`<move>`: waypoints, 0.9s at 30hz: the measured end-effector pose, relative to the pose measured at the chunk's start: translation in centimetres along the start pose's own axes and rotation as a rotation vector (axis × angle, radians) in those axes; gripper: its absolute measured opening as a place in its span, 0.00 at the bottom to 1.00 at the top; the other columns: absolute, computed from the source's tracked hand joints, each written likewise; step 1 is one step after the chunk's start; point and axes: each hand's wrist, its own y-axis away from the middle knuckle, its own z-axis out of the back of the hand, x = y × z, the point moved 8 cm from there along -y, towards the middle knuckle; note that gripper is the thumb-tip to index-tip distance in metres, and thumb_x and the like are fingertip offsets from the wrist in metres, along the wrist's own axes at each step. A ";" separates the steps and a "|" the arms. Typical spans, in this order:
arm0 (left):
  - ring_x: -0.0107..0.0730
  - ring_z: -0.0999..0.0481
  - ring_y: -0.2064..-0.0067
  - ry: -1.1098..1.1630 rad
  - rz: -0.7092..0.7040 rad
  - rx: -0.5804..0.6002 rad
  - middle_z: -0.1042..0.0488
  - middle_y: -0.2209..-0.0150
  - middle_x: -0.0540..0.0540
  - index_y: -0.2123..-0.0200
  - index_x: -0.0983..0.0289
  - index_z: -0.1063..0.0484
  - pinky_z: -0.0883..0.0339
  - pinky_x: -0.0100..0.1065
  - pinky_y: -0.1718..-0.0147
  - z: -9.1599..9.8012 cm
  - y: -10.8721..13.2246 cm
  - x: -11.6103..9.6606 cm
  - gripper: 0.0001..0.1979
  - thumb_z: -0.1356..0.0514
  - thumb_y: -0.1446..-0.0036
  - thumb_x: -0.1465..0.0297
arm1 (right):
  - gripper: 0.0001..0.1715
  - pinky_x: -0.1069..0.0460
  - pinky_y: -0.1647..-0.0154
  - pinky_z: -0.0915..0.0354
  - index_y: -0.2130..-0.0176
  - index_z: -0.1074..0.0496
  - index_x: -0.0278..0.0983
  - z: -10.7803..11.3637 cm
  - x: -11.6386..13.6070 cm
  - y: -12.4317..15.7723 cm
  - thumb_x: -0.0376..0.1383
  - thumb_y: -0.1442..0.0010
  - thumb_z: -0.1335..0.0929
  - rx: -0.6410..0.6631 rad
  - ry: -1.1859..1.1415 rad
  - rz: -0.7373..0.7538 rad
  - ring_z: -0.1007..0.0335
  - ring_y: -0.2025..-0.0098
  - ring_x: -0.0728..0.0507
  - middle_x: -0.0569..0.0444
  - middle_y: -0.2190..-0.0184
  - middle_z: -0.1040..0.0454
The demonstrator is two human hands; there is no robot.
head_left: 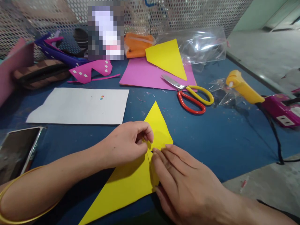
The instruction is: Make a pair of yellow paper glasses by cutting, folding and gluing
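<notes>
Yellow sheet [124,184] tapers to points; left hand [128,142] curls, grip unclear; right hand [184,176] holds its edge.

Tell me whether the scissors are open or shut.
The scissors look shut: their blades lie together, showing a single tip over the pink sheet.

No lettering, brand or number legible — small coloured mark [102,97] on white sheet [70,109] unreadable.

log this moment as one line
left hand: curled over yellow sheet | right hand: touching yellow sheet | scissors: partly on pink sheet
</notes>
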 end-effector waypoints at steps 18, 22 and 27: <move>0.30 0.31 0.71 -0.018 -0.059 0.017 0.27 0.70 0.49 0.69 0.60 0.30 0.39 0.31 0.73 -0.1 0.4 -0.4 0.04 0.43 0.50 0.71 | 0.21 0.40 0.46 0.31 0.53 0.25 0.21 0.1 0.1 -1.4 0.32 0.35 0.40 -0.002 -0.079 -0.008 0.22 0.57 0.33 0.37 0.59 0.19; 0.29 0.31 0.71 -0.047 -0.075 0.005 0.27 0.71 0.49 0.69 0.60 0.30 0.39 0.31 0.73 0.0 0.5 -0.4 0.04 0.44 0.50 0.71 | 0.23 0.42 0.42 0.31 0.49 0.27 0.20 0.3 -0.4 -0.2 0.33 0.35 0.40 -0.005 -0.089 -0.043 0.23 0.51 0.34 0.38 0.51 0.21; 0.28 0.32 0.73 -0.036 -0.086 0.014 0.28 0.71 0.48 0.70 0.60 0.30 0.40 0.30 0.74 0.0 0.3 -0.6 0.05 0.45 0.52 0.73 | 0.23 0.39 0.43 0.31 0.47 0.28 0.20 0.3 -0.6 0.6 0.33 0.34 0.39 0.041 -0.051 -0.058 0.23 0.49 0.33 0.37 0.49 0.22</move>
